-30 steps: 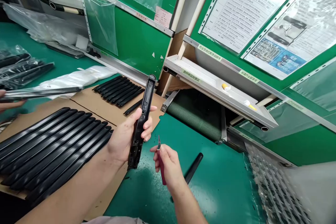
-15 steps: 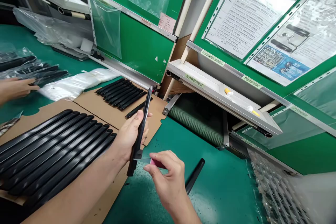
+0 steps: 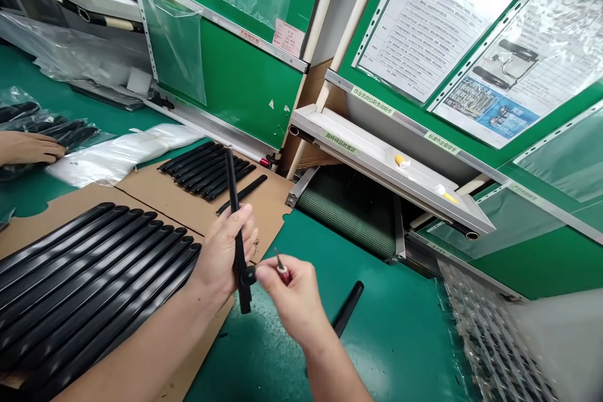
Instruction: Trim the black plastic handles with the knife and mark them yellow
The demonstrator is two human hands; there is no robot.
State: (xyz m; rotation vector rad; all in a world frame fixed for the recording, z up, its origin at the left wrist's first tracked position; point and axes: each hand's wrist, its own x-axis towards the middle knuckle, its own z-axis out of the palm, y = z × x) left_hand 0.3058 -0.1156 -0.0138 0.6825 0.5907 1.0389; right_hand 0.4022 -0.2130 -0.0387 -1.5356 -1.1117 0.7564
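Note:
My left hand is closed around a long black plastic bar, held nearly upright over the edge of the cardboard. Near its lower end a small round black tab sticks out to the right. My right hand is closed on a small red-handled knife, whose thin metal tip points upward, away from the bar. The thumb and fingertips of that hand are at the tab; whether they pinch it I cannot tell. Another black bar lies on the green table behind my right wrist.
Large black bars lie in a row on cardboard, with shorter ones behind. At left, another person's hand rests on bagged parts. A conveyor belt runs under a white shelf. Clear plastic trays stand right.
The knife has turned from lying against the tab to pointing upward. My right fingertips have come to the tab, and the bar has tilted more upright. The other person's hand has flattened.

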